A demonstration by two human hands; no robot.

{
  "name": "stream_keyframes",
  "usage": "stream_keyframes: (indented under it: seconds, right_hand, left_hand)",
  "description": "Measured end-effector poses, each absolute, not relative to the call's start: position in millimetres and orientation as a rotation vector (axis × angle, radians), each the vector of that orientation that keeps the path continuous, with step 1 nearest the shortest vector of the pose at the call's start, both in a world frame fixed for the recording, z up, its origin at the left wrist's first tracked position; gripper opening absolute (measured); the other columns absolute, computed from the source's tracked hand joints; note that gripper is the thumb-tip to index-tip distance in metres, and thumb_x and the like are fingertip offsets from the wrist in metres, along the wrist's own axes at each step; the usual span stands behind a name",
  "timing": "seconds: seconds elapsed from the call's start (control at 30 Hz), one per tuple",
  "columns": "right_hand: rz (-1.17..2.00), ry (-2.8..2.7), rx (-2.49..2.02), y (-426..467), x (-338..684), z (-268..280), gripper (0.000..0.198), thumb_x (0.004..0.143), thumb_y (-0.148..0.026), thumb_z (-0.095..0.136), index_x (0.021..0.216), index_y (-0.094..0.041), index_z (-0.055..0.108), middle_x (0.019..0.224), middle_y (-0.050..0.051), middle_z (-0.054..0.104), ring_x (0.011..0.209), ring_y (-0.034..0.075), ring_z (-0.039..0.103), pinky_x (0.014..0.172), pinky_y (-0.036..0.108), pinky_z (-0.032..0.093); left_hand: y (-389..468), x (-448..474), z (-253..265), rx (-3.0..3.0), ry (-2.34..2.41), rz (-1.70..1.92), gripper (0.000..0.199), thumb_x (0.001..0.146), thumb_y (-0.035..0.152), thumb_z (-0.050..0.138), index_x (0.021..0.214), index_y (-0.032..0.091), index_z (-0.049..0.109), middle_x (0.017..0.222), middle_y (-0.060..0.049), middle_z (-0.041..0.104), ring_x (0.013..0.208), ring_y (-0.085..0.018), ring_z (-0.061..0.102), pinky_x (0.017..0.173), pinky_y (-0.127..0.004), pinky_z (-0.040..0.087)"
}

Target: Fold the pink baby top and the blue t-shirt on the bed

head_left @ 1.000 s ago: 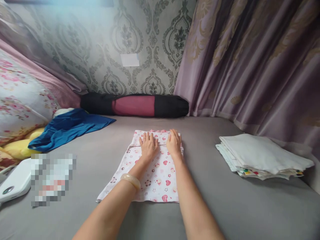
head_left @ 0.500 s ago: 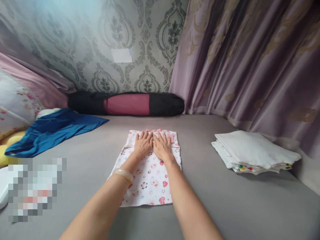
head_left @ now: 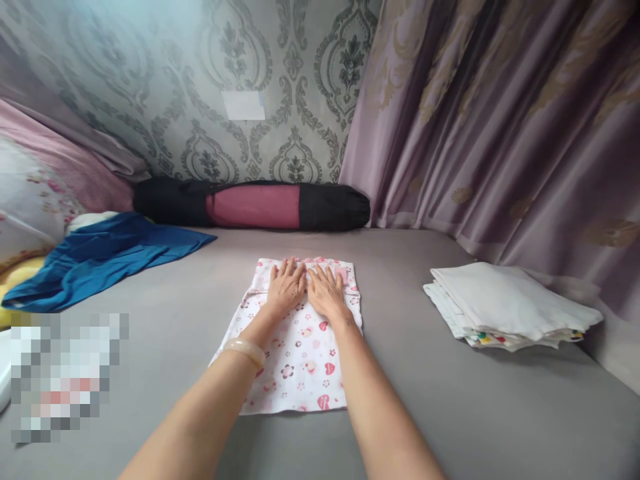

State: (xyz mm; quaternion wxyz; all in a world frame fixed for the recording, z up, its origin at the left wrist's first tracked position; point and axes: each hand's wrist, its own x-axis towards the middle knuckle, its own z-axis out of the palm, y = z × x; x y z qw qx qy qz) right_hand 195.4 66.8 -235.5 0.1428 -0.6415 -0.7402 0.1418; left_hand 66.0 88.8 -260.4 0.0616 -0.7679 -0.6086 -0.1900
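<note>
Head view: printed cloth [head_left: 300, 363] lies flat in the middle of a grey sheet [head_left: 460, 413], directly ahead of the wearer; white ground, pink hearts, small flowers. A band runs across its far end, marked off by a crease or folded edge; pinkish, uneven material shows along the far rim. Left hand [head_left: 287, 285] palm down on this far part, fingers spread and pointing away, grip released. Right hand [head_left: 325, 291] likewise flat, fingers fanned, clasping nothing, just beside the left with a narrow gap between. Small pink patch [head_left: 341, 275] on the cloth by the right hand's fingers. Pale bangle [head_left: 245, 350] around the left wrist. Both forearms reach in from the near edge, partly over the cloth. To the right, well apart, a stack of folded white cloths [head_left: 515, 300], coloured bits visible at its near edge. To the left, rumpled blue cloth [head_left: 113, 260] by a floral pillow [head_left: 30, 193]; nearer, a pixelated item [head_left: 70, 380], identity unreadable. Beyond, a long black-and-maroon roll [head_left: 253, 205] lies along the foot of the damask-patterned wall [head_left: 295, 73]; purple curtain [head_left: 415, 147] hangs at right.
</note>
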Motion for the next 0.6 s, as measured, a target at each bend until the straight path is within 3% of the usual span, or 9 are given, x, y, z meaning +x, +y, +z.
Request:
stream_keyframes:
  seconds: [0.17, 0.37, 0.6]
  right_hand:
    - [0.266, -2.018, -1.92, 66.0, 202.1, -234.9, 0.051, 0.098, -0.03, 0.025, 0.147, -0.025, 0.035, 0.157, 0.003, 0.024, 0.146, 0.024, 0.008, 0.115, 0.052, -0.005]
    - [0.243, -2.044, -2.013, 65.7, 202.3, -237.5, 0.05, 0.099, -0.032, 0.022, 0.145, -0.026, 0.039, 0.156, 0.003, 0.027, 0.146, 0.024, 0.012, 0.115, 0.051, 0.0]
    - [0.254, -2.049, -2.041, 69.6, 204.2, -237.5, 0.05, 0.098, -0.034, 0.023, 0.145, -0.027, 0.039, 0.156, 0.0, 0.027, 0.145, 0.023, 0.013, 0.116, 0.05, 0.003]
  left_hand:
    - [86.3, 67.3, -257.3, -2.403, -1.706, -0.67, 0.046, 0.097, 0.036, 0.031, 0.139, 0.028, 0.047, 0.15, -0.007, 0.041, 0.143, -0.027, 0.027, 0.115, -0.054, 0.012]
    - [89.9, 66.8, -258.9, -2.487, -1.669, -0.481, 0.047, 0.098, 0.037, 0.027, 0.139, 0.027, 0.047, 0.146, -0.008, 0.046, 0.14, -0.027, 0.033, 0.112, -0.052, 0.024]
    - [87.5, 68.2, -254.9, -2.451, -1.686, -0.447, 0.047, 0.098, 0.036, 0.025, 0.138, 0.023, 0.048, 0.146, -0.009, 0.045, 0.139, -0.027, 0.034, 0.111, -0.05, 0.028]
